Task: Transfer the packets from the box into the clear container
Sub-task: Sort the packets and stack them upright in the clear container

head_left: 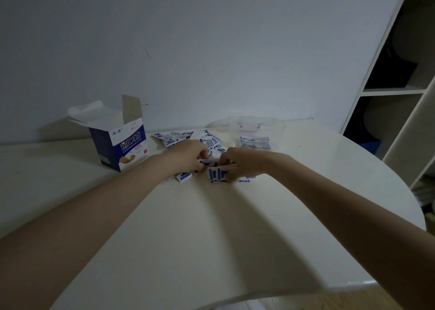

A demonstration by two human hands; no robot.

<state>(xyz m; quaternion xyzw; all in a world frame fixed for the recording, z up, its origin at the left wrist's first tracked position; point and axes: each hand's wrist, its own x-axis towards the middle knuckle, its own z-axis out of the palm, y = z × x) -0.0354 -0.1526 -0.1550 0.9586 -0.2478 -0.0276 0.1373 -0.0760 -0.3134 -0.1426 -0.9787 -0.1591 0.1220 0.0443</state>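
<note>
Gathering loose packets (188, 137) on worktop (211, 227) beside open box (120, 144): left hand (188, 155) and right hand (237, 166) pinching a sheaf (217, 175); container (255, 133) behind. Risk: slippery stack fanning out, spilling.

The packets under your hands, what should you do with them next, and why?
Probably lift the small stack that the right hand pinches and carry it to the clear container. Some packets already lie inside it, many are loose on the table, and the left hand is gathering more.
</note>
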